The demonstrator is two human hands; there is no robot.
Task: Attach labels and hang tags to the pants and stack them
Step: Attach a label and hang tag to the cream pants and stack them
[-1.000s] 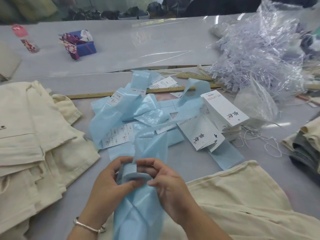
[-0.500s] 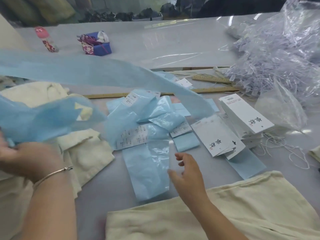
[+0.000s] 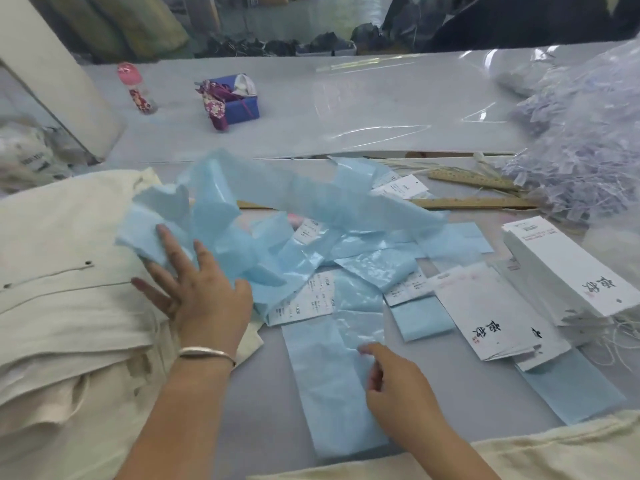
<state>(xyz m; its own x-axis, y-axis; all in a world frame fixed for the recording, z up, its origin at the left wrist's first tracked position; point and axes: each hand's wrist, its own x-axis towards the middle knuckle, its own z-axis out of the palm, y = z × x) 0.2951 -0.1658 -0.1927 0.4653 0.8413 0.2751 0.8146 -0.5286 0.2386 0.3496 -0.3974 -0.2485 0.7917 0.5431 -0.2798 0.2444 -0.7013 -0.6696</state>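
Grey surface (image 3: 346, 109) carries everything. Left hand (image 3: 204, 292) lies with fingers spread flat on a crumpled blue backing strip (image 3: 221, 216) over stacked cream pants (image 3: 65, 271). Right hand (image 3: 398, 386), fingers loosely curled, touches a blue label sheet (image 3: 322, 386); hang tags (image 3: 561, 268) sit right.

Left hand (image 3: 204, 289) flat, fingers spread; right hand (image 3: 398, 386) forward, fingers loosely curled.

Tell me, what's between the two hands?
In the head view, pale blue backing strips and a printed label sheet lie on the table between the left hand and right hand.
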